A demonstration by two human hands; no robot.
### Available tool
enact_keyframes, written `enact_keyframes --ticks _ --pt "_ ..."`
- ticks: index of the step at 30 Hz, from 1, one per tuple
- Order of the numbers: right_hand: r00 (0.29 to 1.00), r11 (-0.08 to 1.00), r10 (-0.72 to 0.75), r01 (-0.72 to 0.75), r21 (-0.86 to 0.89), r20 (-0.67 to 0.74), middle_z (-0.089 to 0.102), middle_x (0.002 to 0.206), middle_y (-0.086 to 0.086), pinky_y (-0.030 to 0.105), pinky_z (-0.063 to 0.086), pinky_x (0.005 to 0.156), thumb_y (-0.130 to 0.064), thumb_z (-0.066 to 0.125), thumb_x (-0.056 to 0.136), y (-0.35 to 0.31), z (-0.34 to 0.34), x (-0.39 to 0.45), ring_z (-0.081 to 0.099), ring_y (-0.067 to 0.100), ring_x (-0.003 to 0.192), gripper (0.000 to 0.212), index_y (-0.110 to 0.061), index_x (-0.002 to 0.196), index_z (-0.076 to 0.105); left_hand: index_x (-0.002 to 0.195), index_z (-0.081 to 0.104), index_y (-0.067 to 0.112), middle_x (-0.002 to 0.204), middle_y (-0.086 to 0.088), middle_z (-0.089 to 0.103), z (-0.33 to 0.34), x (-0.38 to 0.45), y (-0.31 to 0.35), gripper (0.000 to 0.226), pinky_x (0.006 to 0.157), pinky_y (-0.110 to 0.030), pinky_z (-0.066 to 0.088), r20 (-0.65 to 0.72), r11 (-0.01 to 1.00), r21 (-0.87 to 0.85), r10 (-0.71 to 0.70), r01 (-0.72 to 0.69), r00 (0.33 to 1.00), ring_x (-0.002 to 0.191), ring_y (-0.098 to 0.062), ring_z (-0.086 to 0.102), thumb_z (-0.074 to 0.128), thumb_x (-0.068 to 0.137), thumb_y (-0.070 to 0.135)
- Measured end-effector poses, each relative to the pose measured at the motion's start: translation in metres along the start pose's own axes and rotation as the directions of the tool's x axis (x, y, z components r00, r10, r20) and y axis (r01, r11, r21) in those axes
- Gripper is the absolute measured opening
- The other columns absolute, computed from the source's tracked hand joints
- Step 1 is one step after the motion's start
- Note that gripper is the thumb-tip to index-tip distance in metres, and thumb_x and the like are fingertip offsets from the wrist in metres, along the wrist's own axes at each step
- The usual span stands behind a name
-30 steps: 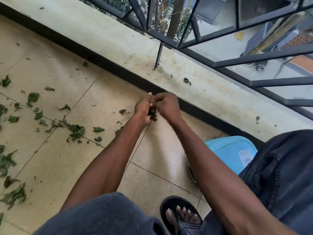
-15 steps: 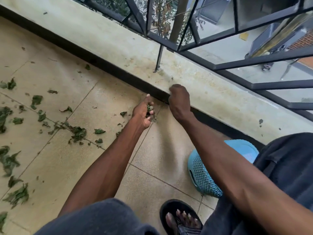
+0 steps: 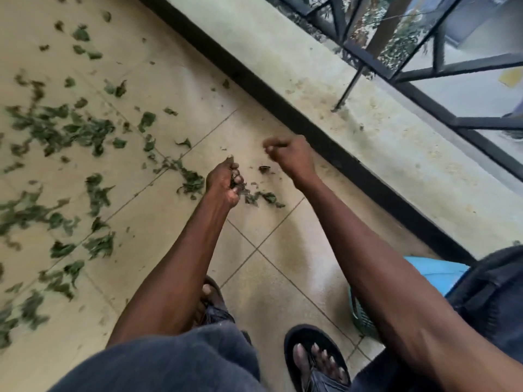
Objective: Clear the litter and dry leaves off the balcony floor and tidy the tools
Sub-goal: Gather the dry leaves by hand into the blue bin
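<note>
Green leaf scraps [image 3: 70, 131] lie scattered over the beige tiled floor [image 3: 283, 267], thickest on the left. My left hand [image 3: 223, 182] hovers low over the floor with its fingers curled round a small bunch of leaves. More scraps [image 3: 263, 198] lie just right of it. My right hand [image 3: 291, 155] is a little further right and higher, its fingers curled; whether it pinches anything is hidden. A dark bit of litter [image 3: 264, 168] lies on the tile between the two hands.
A blue mesh basket [image 3: 424, 278] stands at the right, partly behind my right arm. A low concrete ledge [image 3: 368, 142] with a black base strip and a dark metal railing [image 3: 424, 89] runs diagonally across the back. My sandalled feet [image 3: 317, 360] are below.
My view has swung left, showing more leaf-strewn floor. My right hand has come off the ledge toward the floor, and my left hand still holds its bunch of leaves.
</note>
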State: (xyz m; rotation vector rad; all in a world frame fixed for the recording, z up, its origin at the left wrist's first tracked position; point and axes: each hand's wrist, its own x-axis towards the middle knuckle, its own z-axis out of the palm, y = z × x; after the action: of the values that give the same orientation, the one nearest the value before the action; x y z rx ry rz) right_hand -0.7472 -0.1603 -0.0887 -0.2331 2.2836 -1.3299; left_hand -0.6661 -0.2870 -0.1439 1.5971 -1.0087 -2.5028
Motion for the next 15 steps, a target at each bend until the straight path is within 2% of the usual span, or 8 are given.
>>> enact_keyframes --ticks 1,3,5,6,8,11,13,15 --pt "0.999 0.995 -0.003 0.000 -0.102 -0.032 0.068 0.122 0.006 0.026 0.048 0.094 -0.007 0.060 0.091 0.007 0.001 0.005 0.064 0.016 0.109 0.029 -0.008 0.118 0.069 0.073 0.044 0.015 0.037 0.007 0.037 -0.006 -0.001 0.004 0.032 0.029 -0.012 0.014 -0.002 0.999 -0.035 0.010 -0.010 1.000 0.026 -0.006 0.031 0.048 0.103 0.027" --pt "0.990 0.950 0.022 0.023 -0.311 0.140 0.052 0.142 0.006 0.019 0.037 0.099 -0.022 0.060 0.095 0.024 0.011 0.007 0.052 0.012 0.123 0.049 -0.009 0.140 0.049 0.074 0.043 0.015 0.037 0.008 0.038 -0.016 -0.004 0.009 0.033 0.028 -0.012 0.015 0.000 0.997 -0.070 0.023 -0.023 1.000 0.026 -0.005 0.031 0.046 0.103 0.029" --pt "0.937 0.865 0.018 0.160 -0.476 0.348 0.035 0.152 0.011 0.035 0.032 0.112 -0.040 0.062 0.092 0.044 0.025 0.004 0.036 0.024 0.138 0.071 -0.016 0.151 0.032 0.074 0.042 0.015 0.037 0.008 0.038 -0.024 -0.006 0.011 0.033 0.027 -0.012 0.015 0.011 0.996 -0.082 0.031 -0.030 0.999 0.026 -0.005 0.031 0.046 0.103 0.029" --pt "0.905 0.784 -0.019 0.277 -0.555 0.425 0.027 0.155 0.014 0.045 0.028 0.115 -0.050 0.061 0.089 0.053 0.033 0.001 0.028 0.028 0.142 0.077 -0.020 0.152 0.029 0.074 0.042 0.015 0.038 0.008 0.038 -0.027 -0.009 0.012 0.033 0.027 -0.013 0.015 0.008 0.996 -0.088 0.035 -0.035 0.999 0.027 -0.005 0.031 0.046 0.103 0.029" --pt "0.816 0.579 -0.125 0.522 -0.626 0.565 0.022 0.157 0.015 0.053 0.026 0.114 -0.060 0.058 0.086 0.071 0.043 -0.007 0.023 0.032 0.142 0.078 -0.027 0.151 0.031 0.074 0.043 0.014 0.039 0.007 0.039 -0.032 -0.013 0.012 0.033 0.028 -0.013 0.015 -0.002 0.995 -0.095 0.039 -0.039 0.999 0.028 -0.005 0.032 0.048 0.103 0.029" --pt "0.655 0.395 -0.196 0.734 -0.552 0.730 0.022 0.159 0.014 0.059 0.021 0.114 -0.046 0.056 0.092 0.087 0.044 -0.024 0.019 0.034 0.146 0.058 -0.028 0.145 0.042 0.074 0.044 0.014 0.043 0.005 0.040 -0.042 -0.016 0.009 0.032 0.029 -0.013 0.015 -0.004 0.994 -0.108 0.034 -0.034 0.999 0.030 -0.006 0.033 0.049 0.102 0.029" --pt "0.568 0.323 -0.330 0.819 -0.475 0.754 0.036 0.153 0.017 0.056 0.031 0.113 -0.030 0.046 0.098 0.094 0.036 -0.031 0.031 0.036 0.142 0.042 -0.018 0.137 0.054 0.074 0.044 0.013 0.049 0.004 0.040 -0.047 -0.015 0.004 0.033 0.030 -0.014 0.016 0.000 0.993 -0.112 0.021 -0.021 1.000 0.031 -0.006 0.034 0.049 0.102 0.030" --pt "0.561 0.312 -0.425 0.827 -0.467 0.710 0.050 0.142 0.019 0.052 0.043 0.106 -0.025 0.038 0.100 0.101 0.023 -0.030 0.045 0.036 0.134 0.040 -0.008 0.128 0.060 0.074 0.044 0.014 0.052 0.003 0.039 -0.050 -0.015 0.000 0.032 0.029 -0.013 0.016 0.011 0.993 -0.113 0.015 -0.013 1.000 0.032 -0.006 0.034 0.049 0.102 0.030"
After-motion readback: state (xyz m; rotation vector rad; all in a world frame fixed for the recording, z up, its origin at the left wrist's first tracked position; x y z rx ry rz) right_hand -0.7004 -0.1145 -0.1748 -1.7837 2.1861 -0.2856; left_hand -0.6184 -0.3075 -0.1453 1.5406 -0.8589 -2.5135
